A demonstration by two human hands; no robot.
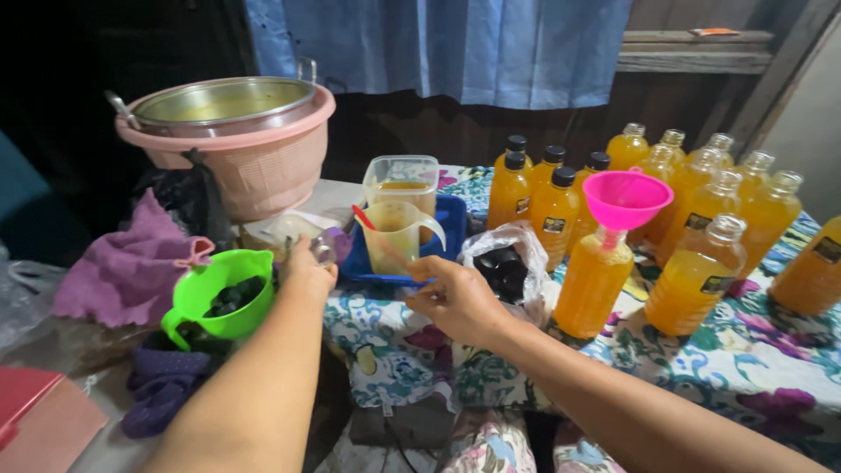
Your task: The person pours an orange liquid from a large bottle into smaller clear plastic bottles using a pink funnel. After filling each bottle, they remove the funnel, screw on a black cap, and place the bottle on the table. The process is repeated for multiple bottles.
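While right hand (455, 298) pinches blue tray (451, 219) at table's front edge w/ measuring jug (396, 236) just beyond fingers, left hand (307, 267) grips small clear object (322, 250) beside green cup (223, 298).

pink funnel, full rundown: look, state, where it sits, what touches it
The pink funnel looks like glossy plastic: a wide round bowl with a small rim tab, narrowing to a spout. It stands upright, spout in the neck of an uncapped bottle of orange liquid on the floral tablecloth. Its bowl looks empty. Neither hand touches it.
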